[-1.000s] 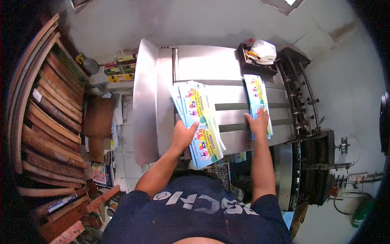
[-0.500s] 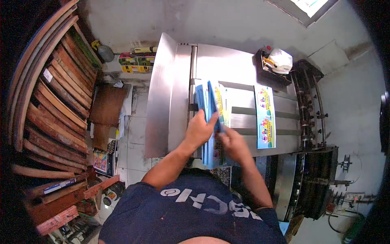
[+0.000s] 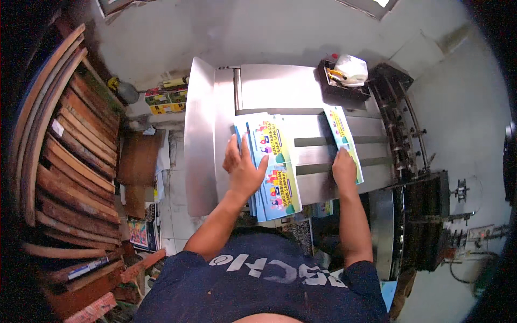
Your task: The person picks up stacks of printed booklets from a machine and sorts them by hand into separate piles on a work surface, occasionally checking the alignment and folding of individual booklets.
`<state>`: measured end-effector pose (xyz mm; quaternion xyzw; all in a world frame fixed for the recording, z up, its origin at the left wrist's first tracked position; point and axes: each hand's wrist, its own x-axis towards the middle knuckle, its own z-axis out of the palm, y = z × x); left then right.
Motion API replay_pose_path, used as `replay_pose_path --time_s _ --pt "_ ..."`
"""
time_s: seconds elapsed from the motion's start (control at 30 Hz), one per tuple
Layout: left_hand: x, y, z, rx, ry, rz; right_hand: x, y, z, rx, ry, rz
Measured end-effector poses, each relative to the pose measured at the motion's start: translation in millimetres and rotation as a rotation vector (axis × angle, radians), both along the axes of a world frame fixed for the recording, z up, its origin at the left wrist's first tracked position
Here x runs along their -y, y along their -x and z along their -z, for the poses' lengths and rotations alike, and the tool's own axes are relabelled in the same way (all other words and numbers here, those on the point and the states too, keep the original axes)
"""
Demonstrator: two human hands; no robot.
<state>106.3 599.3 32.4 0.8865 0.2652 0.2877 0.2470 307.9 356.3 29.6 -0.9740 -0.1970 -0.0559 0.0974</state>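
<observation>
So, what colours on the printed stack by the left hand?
Printed stack: light blue, yellow and green, with small multicoloured figures; see the head view.

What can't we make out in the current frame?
All in the head view:
Right hand: fingertips hidden by the hand itself; exact grip on the printed strip unclear.
Printed stack: sheet count hidden by overlap.
Stack's left edge: partly covered by the left hand.
Black box: contents partly hidden by the white bundle.
Green object, lower right: blurred, fading into the dark rim.
</observation>
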Motion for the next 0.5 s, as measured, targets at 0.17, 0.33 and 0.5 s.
replay_pose_path --time_s 0.17,0.33,0.5 --pt "29.1 -38.2 -32.2 0.146 0.495 0.51 -19.8 61.2 -63.8 -0.034 -0.268 -0.211" --pt "92.5 -70.4 -78.7 0.175 0.856 0.627 -6.0 166.3 -88.0 -0.192 -0.45 -0.285" --pt "149.3 -52.0 -100.6 -0.041 0.639 1.047 64.8 191.4 -133.7 0.098 -0.606 0.042"
